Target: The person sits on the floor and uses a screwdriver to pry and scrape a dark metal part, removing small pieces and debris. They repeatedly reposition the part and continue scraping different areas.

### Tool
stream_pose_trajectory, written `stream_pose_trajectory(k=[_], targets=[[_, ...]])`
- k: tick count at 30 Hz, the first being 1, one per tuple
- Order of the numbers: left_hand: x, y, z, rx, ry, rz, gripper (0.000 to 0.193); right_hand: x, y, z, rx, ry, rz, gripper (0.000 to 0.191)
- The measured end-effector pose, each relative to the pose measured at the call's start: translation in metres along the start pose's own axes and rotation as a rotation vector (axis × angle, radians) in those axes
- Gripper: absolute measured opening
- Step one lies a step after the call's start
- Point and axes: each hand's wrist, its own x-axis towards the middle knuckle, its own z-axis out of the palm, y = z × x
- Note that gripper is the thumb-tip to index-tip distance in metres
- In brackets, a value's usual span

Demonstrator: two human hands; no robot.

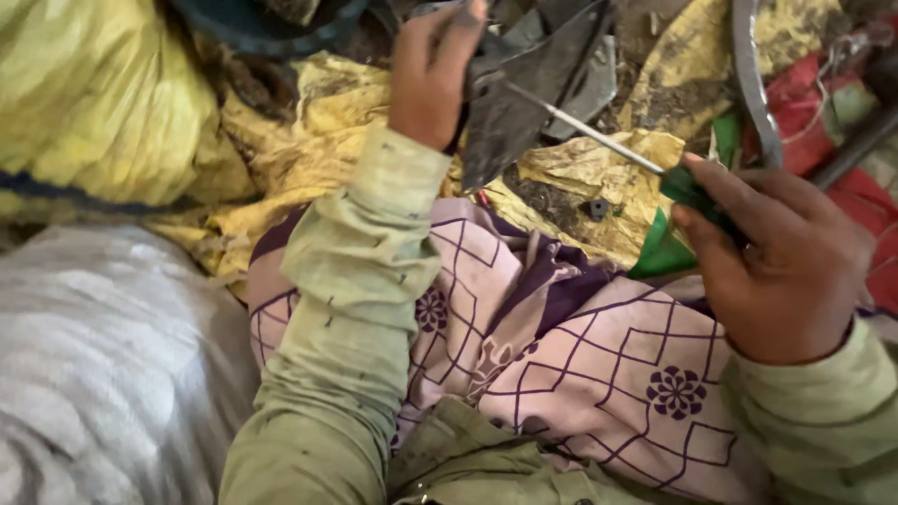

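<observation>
Your left hand (432, 75) clamps the dark metal part (510, 112); your right hand (776, 257) holds the green-handled screwdriver (687, 182), tip against it.

From my feed, both arms are in long pale olive-green sleeves (355, 309), kinda grubby with small dark flecks and creases. Cuffs sit loose at the wrists, and the hands are bare. Lap's covered by a pink cloth (580, 355) with purple diamond lines and flower prints.

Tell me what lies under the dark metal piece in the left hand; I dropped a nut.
Under the metal piece held by the left hand lies crumpled yellow sheeting with a small dark nut. Whatever sits directly beneath the metal is hidden.
</observation>
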Motion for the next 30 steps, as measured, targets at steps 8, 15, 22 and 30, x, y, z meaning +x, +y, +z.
stream_pose_trajectory(k=[8, 15, 22, 30], targets=[[0.008, 0.022, 0.006, 0.015, -0.076, 0.083, 0.04, 0.024, -0.011, -0.012, 1.044, -0.043, 0.424, 0.04], [0.018, 0.037, 0.001, -0.169, -0.169, 0.107, 0.044, 0.016, -0.013, -0.01, 0.166, -0.14, 0.354, 0.03], [0.025, 0.031, 0.004, -0.131, -0.221, 0.052, 0.044, 0.015, 0.005, -0.009, 0.766, -0.285, 0.524, 0.039], [0.027, 0.033, 0.004, -0.153, -0.219, -0.006, 0.044, 0.024, 0.012, -0.012, 0.954, -0.32, 0.757, 0.041]])
